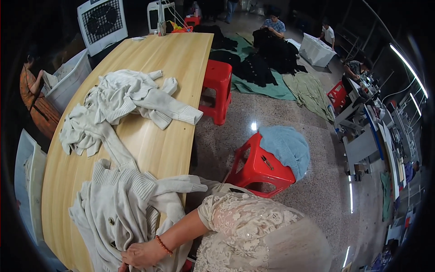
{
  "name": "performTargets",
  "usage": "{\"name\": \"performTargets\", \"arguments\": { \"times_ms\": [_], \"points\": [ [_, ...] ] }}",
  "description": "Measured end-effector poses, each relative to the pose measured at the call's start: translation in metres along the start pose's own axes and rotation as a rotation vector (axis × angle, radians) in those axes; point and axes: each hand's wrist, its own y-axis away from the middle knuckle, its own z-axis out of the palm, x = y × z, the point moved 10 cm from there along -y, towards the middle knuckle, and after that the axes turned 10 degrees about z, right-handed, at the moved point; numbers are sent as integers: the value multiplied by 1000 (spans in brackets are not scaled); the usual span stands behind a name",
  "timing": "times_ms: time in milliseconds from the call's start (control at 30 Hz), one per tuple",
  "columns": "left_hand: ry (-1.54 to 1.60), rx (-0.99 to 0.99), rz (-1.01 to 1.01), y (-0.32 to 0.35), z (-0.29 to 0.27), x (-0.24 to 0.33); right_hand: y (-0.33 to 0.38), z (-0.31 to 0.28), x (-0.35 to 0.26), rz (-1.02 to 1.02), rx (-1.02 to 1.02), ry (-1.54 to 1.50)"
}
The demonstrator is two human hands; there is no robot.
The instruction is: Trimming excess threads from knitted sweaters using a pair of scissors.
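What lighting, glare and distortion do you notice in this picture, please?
Head view: a tube light glares upper right; head view: the floor shows bright reflections; head view: the table bows at left; head view: the pale sweater is well lit.

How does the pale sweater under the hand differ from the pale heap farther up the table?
The near sweater lies spread, collar distinct; the far heap is bunched. The right hand touches the near sweater; no hand touches the far heap. Both are pale, ribbed knits.

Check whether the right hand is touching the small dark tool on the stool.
Apart: the head view shows the right hand over the pale sweater, while the small dark tool lies well away on the red stool.
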Motion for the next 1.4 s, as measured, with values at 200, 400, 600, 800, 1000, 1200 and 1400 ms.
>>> {"name": "performTargets", "arguments": {
  "times_ms": [200,400,600,800,1000,1200,1400],
  "points": [
    [-372,8,224,-8,9,5,1,-3,11,-3,-127,-131],
    [-581,84,248,1,-6,4,3,-6,6,-52,-24,-157],
    [-512,132,211,-1,-10,-9,-1,10,17,6,-61,-102],
    [-335,68,45,10,2,-14,4,26,28,6,-118,-654],
    [-773,124,73,16,-29,-13,27,-52,3,-191,148,-83],
    [-976,209,233,-18,12,43,24,-77,30,-8,-52,232],
    [-626,276,249,-63,33,80,9,-61,13,-12,-48,152]
  ]
}}
